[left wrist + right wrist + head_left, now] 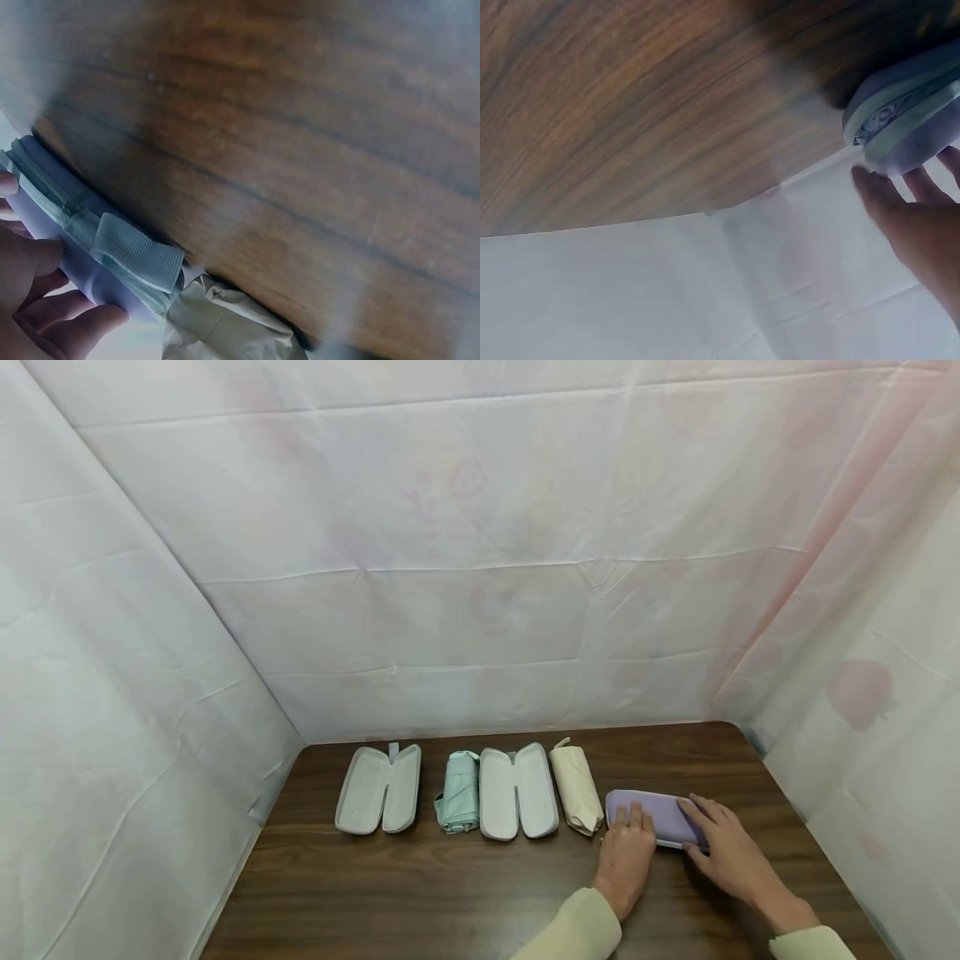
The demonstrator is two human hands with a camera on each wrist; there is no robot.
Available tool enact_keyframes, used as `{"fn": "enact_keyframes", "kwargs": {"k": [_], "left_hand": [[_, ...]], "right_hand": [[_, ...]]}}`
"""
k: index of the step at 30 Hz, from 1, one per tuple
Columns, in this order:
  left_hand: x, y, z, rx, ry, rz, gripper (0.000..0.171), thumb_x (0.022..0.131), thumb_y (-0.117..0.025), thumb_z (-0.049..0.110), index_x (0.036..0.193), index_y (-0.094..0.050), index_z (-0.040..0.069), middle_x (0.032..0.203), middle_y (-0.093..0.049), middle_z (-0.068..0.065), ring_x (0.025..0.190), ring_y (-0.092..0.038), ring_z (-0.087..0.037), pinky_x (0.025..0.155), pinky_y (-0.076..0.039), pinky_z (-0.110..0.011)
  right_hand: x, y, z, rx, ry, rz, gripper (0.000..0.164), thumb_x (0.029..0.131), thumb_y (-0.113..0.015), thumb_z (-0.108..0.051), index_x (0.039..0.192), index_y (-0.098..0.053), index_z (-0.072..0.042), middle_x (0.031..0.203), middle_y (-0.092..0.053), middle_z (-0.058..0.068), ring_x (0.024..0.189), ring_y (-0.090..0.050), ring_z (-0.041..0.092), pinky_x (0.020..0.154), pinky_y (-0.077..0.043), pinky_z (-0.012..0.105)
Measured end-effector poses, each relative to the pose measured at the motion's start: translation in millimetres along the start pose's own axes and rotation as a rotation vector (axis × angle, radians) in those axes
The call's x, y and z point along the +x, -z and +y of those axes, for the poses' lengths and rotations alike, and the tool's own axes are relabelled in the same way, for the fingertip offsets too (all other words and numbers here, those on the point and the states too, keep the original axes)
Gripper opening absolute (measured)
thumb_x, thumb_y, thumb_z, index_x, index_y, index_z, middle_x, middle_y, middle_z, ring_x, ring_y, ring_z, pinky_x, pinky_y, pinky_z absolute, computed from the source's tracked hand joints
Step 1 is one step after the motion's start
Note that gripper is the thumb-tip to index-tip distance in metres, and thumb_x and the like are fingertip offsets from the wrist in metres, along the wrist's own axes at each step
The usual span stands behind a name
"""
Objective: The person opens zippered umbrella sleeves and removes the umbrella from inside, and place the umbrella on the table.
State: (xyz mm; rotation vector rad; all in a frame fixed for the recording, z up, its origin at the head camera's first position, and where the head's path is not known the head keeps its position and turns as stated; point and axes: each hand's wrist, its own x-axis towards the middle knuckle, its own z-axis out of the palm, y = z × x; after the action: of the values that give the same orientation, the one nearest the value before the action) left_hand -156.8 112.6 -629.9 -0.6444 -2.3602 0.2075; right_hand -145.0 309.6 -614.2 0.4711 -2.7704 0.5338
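A purple zip case [666,820] lies at the right of the table, its lid down over the base. My left hand [627,852] rests its fingers on the case's left part. Across the right end spreads my right hand [729,850], thumb near the front edge and fingers over the lid. In the right wrist view a gap shows between lid and base, with a patterned thing [885,118] inside. A grey-green ribbed fabric tab [139,251] sits along the zip in the left wrist view. Beside the case lies a cream folded pouch-like bundle [576,787].
Two open cases with pale linings, a middle case [536,785] and a left case [363,793], lie in the row. Between them is a folded mint-green fabric bundle [460,793]. Pale curtains [480,610] hang behind and beside the wooden table [390,893].
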Motion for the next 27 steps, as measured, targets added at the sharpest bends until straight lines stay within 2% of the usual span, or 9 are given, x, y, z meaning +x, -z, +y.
{"fn": "enact_keyframes", "kwargs": {"k": [6, 12, 18, 22, 27], "left_hand": [[-3.6, 1.2, 3.5, -0.020, 0.016, -0.020, 0.034, 0.090, -0.078, 0.022, 0.124, -0.076, 0.021, 0.133, -0.071, 0.002, 0.120, -0.070, -0.017, 0.087, -0.059, -0.022], [-2.2, 3.3, 4.1, -0.062, 0.019, -0.088, 0.041, 0.088, -0.083, 0.025, 0.127, -0.072, 0.021, 0.140, -0.066, 0.003, 0.131, -0.062, -0.019, 0.102, -0.055, -0.028], [0.9, 5.2, 2.5, -0.143, 0.037, -0.157, 0.045, 0.090, -0.084, 0.033, 0.131, -0.070, 0.021, 0.145, -0.062, 0.004, 0.138, -0.057, -0.019, 0.109, -0.050, -0.028], [1.7, 6.5, 2.7, -0.169, 0.054, -0.175, 0.056, 0.084, -0.090, 0.036, 0.134, -0.068, 0.020, 0.146, -0.061, 0.003, 0.140, -0.055, -0.020, 0.107, -0.049, -0.021], [0.7, 5.6, 2.5, -0.197, 0.068, -0.138, 0.064, 0.075, -0.097, 0.034, 0.131, -0.069, 0.019, 0.142, -0.062, 0.001, 0.135, -0.058, -0.020, 0.104, -0.049, -0.017]], "right_hand": [[0, 4, -3, 0.005, -0.025, -0.011, 0.066, 0.078, -0.090, -0.007, 0.136, -0.064, 0.009, 0.134, -0.059, 0.035, 0.116, -0.056, 0.060, 0.092, -0.048, 0.072], [-4, 6, -13, -0.012, -0.121, 0.000, 0.065, 0.077, -0.093, -0.013, 0.133, -0.067, 0.008, 0.130, -0.061, 0.034, 0.109, -0.060, 0.058, 0.087, -0.050, 0.070], [-8, 3, -25, -0.029, -0.212, 0.032, 0.065, 0.076, -0.094, -0.016, 0.130, -0.067, 0.009, 0.123, -0.063, 0.035, 0.101, -0.059, 0.057, 0.080, -0.051, 0.068], [-10, 0, -32, -0.034, -0.257, 0.043, 0.065, 0.075, -0.094, -0.019, 0.128, -0.067, 0.008, 0.121, -0.062, 0.035, 0.097, -0.059, 0.056, 0.068, -0.053, 0.066], [-13, -3, -45, -0.027, -0.310, 0.040, 0.065, 0.077, -0.093, -0.021, 0.128, -0.065, 0.006, 0.120, -0.060, 0.035, 0.098, -0.057, 0.058, 0.055, -0.053, 0.064]]}}
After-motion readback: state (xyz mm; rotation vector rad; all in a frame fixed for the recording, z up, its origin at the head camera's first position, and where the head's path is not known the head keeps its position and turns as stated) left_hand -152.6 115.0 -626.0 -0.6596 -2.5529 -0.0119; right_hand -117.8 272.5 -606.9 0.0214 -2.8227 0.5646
